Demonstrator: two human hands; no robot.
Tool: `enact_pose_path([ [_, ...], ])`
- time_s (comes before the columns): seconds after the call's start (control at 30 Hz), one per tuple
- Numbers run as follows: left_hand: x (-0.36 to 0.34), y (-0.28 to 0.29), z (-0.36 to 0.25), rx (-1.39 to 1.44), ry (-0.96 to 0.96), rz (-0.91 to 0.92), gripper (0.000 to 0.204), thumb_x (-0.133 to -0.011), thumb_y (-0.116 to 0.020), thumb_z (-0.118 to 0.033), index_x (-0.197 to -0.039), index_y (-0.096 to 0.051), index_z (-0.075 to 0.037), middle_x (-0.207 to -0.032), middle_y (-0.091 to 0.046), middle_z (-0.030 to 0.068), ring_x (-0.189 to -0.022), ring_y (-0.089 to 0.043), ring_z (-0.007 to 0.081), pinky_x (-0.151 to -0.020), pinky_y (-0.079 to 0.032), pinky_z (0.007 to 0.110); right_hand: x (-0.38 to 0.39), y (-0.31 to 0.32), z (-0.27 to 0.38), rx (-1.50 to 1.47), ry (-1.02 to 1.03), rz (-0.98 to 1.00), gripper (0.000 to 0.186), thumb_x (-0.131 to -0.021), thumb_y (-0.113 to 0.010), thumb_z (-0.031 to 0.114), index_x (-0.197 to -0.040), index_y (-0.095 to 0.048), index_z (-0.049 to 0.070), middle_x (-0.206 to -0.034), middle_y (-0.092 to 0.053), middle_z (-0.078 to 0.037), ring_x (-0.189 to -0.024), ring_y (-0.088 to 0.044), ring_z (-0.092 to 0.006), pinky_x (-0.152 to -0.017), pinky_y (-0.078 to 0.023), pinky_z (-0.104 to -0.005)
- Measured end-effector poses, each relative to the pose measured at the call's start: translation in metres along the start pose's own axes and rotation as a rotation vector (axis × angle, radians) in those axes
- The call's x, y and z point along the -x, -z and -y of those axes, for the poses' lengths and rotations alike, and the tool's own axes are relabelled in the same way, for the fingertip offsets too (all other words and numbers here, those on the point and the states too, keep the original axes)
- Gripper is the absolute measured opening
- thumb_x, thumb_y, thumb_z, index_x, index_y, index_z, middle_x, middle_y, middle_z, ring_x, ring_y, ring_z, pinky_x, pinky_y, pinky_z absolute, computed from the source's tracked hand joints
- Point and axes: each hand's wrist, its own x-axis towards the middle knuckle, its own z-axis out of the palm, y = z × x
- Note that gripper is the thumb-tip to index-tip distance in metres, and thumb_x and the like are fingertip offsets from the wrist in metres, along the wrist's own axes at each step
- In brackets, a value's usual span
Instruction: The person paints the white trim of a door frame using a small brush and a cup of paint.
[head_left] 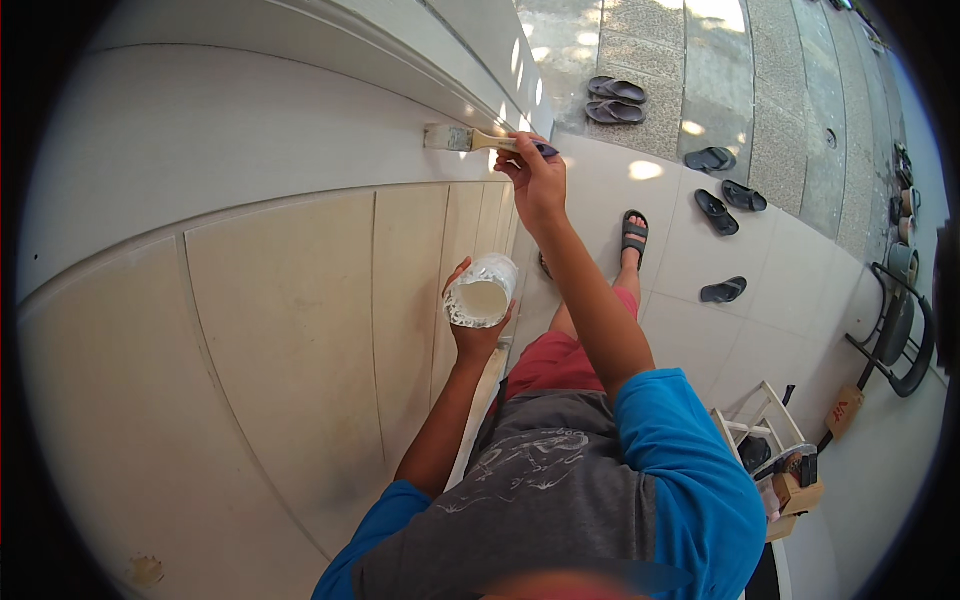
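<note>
My right hand [532,175] grips a paintbrush [485,140] with a pale wooden handle and dark tip, its white-coated bristles against the white board [260,120] along the top of the wall. Lower down, my left hand [478,325] is wrapped around a white cup [482,290] streaked with paint, held upright with pale paint inside. Beige wall panels [280,310] with vertical grooves lie behind the cup, below the board.
Sandalled feet [635,235] stand on pale tiles. Loose footwear [716,210] lies beside them and on the paved strip [780,90] beyond. A dark chair [905,335], a white frame [760,410] and cardboard boxes [797,492] are along the right.
</note>
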Motion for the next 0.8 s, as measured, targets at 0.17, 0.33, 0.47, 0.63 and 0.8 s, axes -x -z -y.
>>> enact_pose_path([
  [0.17, -0.006, 0.0, -0.009, -0.123, -0.031, 0.022, 0.094, -0.068, -0.09, -0.003, -0.146, -0.038, -0.004, -0.15, -0.046, 0.0157, -0.135, -0.049, 0.0301, -0.113, -0.043, 0.043, -0.045, 0.079, -0.031, 0.112, -0.095, -0.05, 0.027, -0.1, -0.068, 0.026, -0.112, -0.067, 0.002, -0.096, -0.071, -0.008, -0.092, -0.071, -0.0221, -0.079, -0.059, -0.0359],
  [0.33, 0.0, 0.002, 0.0, -0.007, -0.006, -0.021, 0.093, -0.068, -0.089, -0.005, -0.146, -0.039, -0.004, -0.149, -0.048, 0.0166, -0.135, -0.049, 0.0306, -0.114, -0.041, 0.043, -0.052, 0.111, -0.061, 0.02, -0.257, -0.137, 0.034, -0.102, -0.066, 0.03, -0.118, -0.065, 0.0, -0.113, -0.072, -0.018, -0.112, -0.069, -0.0298, -0.096, -0.057, -0.0408],
  [0.47, 0.002, 0.008, -0.004, -0.06, -0.021, -0.017, 0.092, -0.069, -0.089, -0.005, -0.146, -0.039, -0.004, -0.149, -0.048, 0.0169, -0.135, -0.049, 0.0308, -0.115, -0.04, 0.044, -0.048, 0.116, -0.069, 0.067, -0.181, -0.337, 0.025, -0.1, -0.067, 0.02, -0.115, -0.065, -0.001, -0.098, -0.073, -0.014, -0.089, -0.075, -0.0272, -0.076, -0.062, -0.0329],
  [0.63, -0.005, -0.009, -0.005, -0.006, -0.049, 0.028, 0.096, -0.068, -0.09, -0.004, -0.147, -0.036, -0.003, -0.15, -0.046, 0.0179, -0.136, -0.048, 0.0317, -0.115, -0.041, 0.043, -0.047, 0.116, -0.057, 0.338, 0.037, -0.556, 0.019, -0.098, -0.069, 0.014, -0.107, -0.069, -0.003, -0.09, -0.073, -0.011, -0.075, -0.074, -0.0199, -0.065, -0.059, -0.0267],
  [0.8, 0.004, 0.01, 0.003, -0.043, 0.014, -0.015, 0.099, -0.067, -0.091, -0.003, -0.148, -0.034, -0.003, -0.15, -0.045, 0.0195, -0.137, -0.047, 0.0329, -0.115, -0.041, 0.044, 0.017, 0.003, -0.029, 0.149, 0.015, -0.12, 0.022, -0.098, -0.07, 0.018, -0.11, -0.069, -0.001, -0.092, -0.073, -0.012, -0.076, -0.074, -0.0235, -0.067, -0.059, -0.0308],
])
